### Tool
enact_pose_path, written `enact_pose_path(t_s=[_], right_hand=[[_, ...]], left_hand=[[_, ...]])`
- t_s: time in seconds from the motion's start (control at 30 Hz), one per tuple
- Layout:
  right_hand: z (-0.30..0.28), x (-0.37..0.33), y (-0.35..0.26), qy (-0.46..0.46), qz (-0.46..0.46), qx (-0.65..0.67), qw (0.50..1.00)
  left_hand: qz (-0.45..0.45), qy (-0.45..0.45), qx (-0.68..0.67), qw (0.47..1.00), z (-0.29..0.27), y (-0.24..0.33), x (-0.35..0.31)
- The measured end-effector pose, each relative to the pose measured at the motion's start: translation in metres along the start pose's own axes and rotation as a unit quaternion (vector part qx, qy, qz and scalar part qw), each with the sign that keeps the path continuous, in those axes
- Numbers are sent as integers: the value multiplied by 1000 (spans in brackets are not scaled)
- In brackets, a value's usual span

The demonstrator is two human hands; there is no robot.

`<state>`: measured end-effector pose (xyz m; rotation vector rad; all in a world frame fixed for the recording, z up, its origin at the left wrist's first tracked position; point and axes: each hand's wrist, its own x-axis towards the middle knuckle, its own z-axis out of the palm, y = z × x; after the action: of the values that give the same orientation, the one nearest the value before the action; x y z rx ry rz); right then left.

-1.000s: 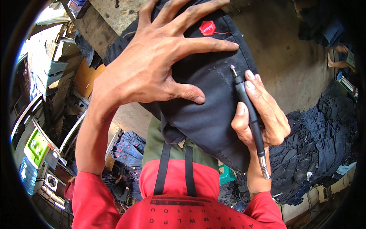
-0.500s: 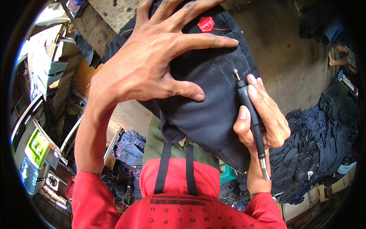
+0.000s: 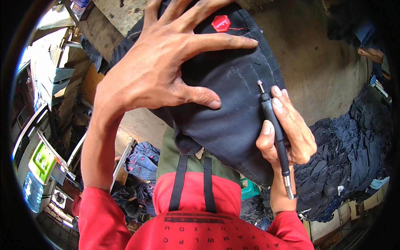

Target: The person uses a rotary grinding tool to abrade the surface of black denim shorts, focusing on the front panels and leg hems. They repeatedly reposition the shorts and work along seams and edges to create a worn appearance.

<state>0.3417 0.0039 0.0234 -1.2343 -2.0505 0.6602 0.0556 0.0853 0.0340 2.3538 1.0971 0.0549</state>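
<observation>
My left hand [image 3: 166, 66] lies spread flat on a dark navy garment [image 3: 233, 116], fingers apart, pressing the cloth down beside a red hexagonal patch [image 3: 221, 23]. My right hand [image 3: 287, 131] grips a slim black pen-shaped tool [image 3: 275, 129] like a pencil. Its small metal tip touches the cloth near a faint stitched rectangle at the garment's right side. A metal fitting sticks out of the tool's lower end below my wrist.
A big heap of dark blue garments [image 3: 350, 158] lies at the right. The garment rests on a worn concrete-coloured surface [image 3: 316, 62]. More folded blue cloth [image 3: 141, 160] sits below left. A green box [image 3: 41, 160] and clutter stand at the far left.
The tool tip has slid slightly up and right along the cloth. My left hand stays spread on the garment, shifted a little upward.
</observation>
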Motion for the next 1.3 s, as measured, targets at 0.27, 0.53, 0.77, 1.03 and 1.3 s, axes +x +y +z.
enact_pose_path(t_s=[0.27, 0.53, 0.77, 1.03, 1.3], right_hand=[[-5, -6, 0, -3, 0, 13, 1000], [-3, -4, 3, -21, -33, 42, 998], [-1, -4, 2, -6, -29, 26, 999], [-2, -6, -1, -1, 4, 2, 1000], [1, 0, -6, -17, -29, 57, 998]], left_hand=[[-6, -11, 20, 1000, 3, -4, 0], [-33, -24, 9, 999, 3, 2, -5], [-3, 4, 21, 1000, 8, -7, -4], [-2, 4, 22, 1000, 7, -6, -5], [-33, -25, 47, 998, 6, -2, -4]])
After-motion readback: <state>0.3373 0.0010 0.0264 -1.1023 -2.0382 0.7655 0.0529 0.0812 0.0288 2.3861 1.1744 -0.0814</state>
